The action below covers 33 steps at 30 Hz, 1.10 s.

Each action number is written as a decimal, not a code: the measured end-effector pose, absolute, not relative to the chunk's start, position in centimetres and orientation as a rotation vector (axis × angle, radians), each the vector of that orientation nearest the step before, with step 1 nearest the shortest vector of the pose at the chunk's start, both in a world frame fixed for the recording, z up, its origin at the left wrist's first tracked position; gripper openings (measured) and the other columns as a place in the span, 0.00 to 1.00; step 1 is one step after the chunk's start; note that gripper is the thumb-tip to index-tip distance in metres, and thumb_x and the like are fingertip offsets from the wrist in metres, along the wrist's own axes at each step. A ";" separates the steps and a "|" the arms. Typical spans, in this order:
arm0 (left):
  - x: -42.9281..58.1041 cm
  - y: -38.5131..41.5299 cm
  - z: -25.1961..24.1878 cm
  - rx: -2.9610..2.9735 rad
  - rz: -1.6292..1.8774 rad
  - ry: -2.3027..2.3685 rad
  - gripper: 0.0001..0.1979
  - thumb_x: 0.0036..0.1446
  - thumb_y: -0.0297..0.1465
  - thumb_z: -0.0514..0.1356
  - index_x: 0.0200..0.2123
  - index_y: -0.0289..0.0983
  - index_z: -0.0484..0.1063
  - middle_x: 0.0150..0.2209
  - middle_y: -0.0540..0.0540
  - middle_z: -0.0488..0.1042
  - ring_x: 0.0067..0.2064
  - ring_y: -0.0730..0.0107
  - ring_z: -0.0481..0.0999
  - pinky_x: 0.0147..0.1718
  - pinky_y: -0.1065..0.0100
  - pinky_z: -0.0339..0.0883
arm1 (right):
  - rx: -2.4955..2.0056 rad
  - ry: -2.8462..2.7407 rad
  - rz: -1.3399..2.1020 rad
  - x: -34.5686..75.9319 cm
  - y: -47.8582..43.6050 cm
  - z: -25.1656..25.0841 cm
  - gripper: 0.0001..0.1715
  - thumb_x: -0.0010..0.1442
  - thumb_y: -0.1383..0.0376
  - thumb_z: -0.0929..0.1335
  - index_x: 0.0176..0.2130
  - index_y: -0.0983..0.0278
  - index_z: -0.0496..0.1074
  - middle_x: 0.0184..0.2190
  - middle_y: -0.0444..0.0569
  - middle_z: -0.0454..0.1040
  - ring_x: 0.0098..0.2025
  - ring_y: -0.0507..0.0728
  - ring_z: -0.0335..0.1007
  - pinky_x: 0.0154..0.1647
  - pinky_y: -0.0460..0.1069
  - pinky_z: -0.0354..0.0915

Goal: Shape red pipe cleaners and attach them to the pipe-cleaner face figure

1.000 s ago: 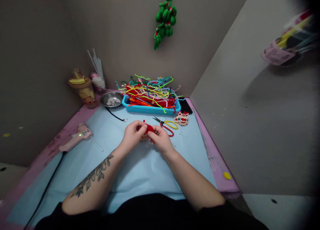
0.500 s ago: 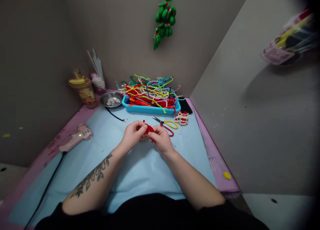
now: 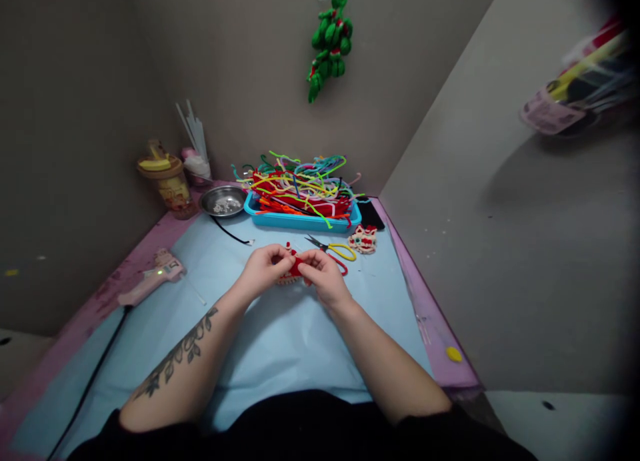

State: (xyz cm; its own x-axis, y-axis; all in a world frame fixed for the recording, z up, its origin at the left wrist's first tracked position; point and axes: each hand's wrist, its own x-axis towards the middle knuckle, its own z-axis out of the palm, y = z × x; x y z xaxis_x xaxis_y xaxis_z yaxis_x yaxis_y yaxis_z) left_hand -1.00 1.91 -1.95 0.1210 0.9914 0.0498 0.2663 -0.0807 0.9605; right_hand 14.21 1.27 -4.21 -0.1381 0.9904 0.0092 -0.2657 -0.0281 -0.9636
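Note:
A small red and cream pipe-cleaner piece (image 3: 289,279) is held between my two hands above the blue sheet (image 3: 300,341). My left hand (image 3: 267,266) pinches its left side with thumb and fingers. My right hand (image 3: 323,274) grips the right side, its thumb pressed on the red part. Fingers hide much of the piece. Just behind my right hand lie scissors (image 3: 336,249) with one yellow and one red handle, blades spread. A finished-looking red and cream piece (image 3: 363,239) with green spots rests to their right.
A blue tray (image 3: 300,222) heaped with colourful pipe cleaners stands at the back. Left of it are a metal bowl (image 3: 223,201) with small white bits and a lidded cup (image 3: 170,187). A pink glue gun (image 3: 155,277) with a black cord lies left. Green ornaments (image 3: 331,41) hang above.
Both hands keep hold of the piece. My right fingers have shifted up and inward, so less of the red part shows between the hands. The view has moved slightly.

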 end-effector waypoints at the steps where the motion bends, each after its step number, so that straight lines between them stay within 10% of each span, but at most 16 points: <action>1: -0.9 1.9 -2.0 1.493 1.047 1.260 0.12 0.49 0.38 0.61 0.27 0.34 0.71 0.25 0.49 0.72 0.26 0.71 0.69 0.26 0.72 0.62 | -0.946 -1.076 1.422 14.2 1.3 -4.2 0.12 0.45 0.64 0.73 0.31 0.63 0.69 0.21 0.39 0.68 0.20 0.47 0.59 0.17 0.42 0.54; 33: -0.2 1.4 -2.4 1.879 0.956 1.322 0.10 0.55 0.33 0.55 0.26 0.35 0.71 0.25 0.49 0.72 0.28 0.72 0.67 0.27 0.73 0.59 | -1.033 -1.170 1.249 14.8 1.9 -4.3 0.18 0.46 0.68 0.68 0.39 0.60 0.61 0.25 0.38 0.67 0.25 0.50 0.62 0.26 0.46 0.58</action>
